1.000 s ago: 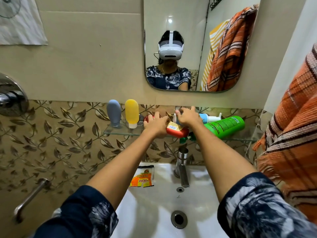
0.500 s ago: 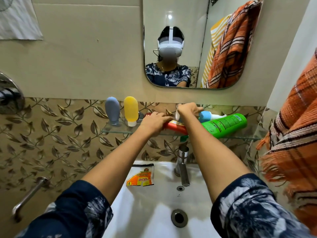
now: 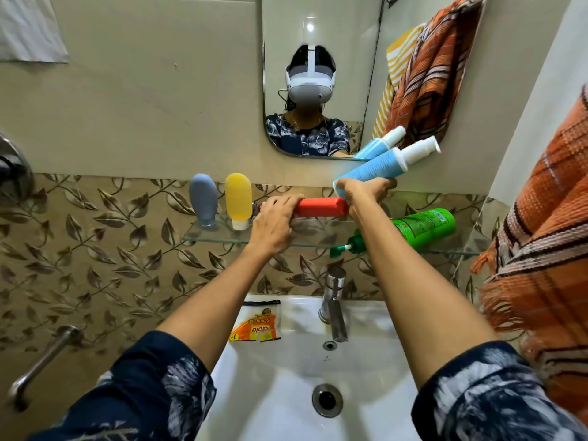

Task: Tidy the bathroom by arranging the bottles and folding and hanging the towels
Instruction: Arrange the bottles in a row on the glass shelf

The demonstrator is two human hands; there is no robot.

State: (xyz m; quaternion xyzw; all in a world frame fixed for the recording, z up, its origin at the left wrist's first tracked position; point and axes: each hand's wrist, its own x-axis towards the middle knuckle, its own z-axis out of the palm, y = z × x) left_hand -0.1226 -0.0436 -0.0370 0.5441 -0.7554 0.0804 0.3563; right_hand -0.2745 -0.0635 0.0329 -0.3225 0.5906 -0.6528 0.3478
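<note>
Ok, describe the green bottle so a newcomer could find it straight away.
Start at the glass shelf above the sink. The green bottle lies on its side at the right end, pump nozzle sticking out past the front edge. It is the only green one, and bigger than the others.

Leaf-patterned tiles [image 3: 95, 249], mirror [image 3: 343, 43], white sink [image 3: 286, 393]
</note>
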